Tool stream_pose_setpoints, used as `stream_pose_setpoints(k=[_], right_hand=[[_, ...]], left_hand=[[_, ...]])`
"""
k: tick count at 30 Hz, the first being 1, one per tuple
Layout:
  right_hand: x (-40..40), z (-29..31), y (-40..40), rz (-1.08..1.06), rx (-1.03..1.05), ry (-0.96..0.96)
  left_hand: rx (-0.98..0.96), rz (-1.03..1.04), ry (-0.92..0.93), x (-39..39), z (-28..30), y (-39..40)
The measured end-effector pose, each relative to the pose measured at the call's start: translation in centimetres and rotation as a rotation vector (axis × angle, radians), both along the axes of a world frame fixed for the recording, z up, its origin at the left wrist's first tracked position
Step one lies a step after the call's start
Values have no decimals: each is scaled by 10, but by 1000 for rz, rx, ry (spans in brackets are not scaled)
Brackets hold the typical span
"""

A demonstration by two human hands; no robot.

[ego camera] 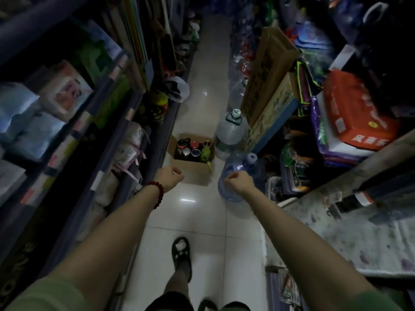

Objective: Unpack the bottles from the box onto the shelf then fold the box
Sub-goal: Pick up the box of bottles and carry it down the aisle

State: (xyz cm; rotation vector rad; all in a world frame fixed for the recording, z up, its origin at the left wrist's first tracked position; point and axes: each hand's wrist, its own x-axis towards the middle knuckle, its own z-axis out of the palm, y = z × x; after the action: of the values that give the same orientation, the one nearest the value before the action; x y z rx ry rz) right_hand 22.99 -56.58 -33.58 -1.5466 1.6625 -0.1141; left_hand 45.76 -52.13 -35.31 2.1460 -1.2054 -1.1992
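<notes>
1. an open brown cardboard box sits on the pale tiled floor of a dim, narrow shop aisle, against the foot of the dark left-hand shelving. it holds upright bottles with red, dark and green caps, none unpacked yet by the look of it.
2. both arms stretch forward toward the box, probably reaching for it. the left hand, above a red bead bracelet, has loosely curled fingers and holds nothing. the right hand is likewise curled and empty.
3. a large clear blue water jug lies just right of the box, under the right hand, with a clear upright jug behind it. they narrow the aisle.
4. one sandalled foot is stepping forward.
</notes>
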Motion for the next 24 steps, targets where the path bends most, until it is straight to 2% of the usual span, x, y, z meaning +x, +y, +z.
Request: stream_pose_setpoints(k=[6,13,20,24], right_hand=[[35,-5,-79,-66,14,35],[63,-8,-169,-139,3,-27],[82,-39,-265,-186,75,-47],[96,-70,-319,-111,128,4]], left_hand=[[-10,-64,-1,31,7,-93],[-14,-135,-93,65,6,-200],[56,-100,-63,87,-27,-288],[97,-63,-51,103,-59,-330]])
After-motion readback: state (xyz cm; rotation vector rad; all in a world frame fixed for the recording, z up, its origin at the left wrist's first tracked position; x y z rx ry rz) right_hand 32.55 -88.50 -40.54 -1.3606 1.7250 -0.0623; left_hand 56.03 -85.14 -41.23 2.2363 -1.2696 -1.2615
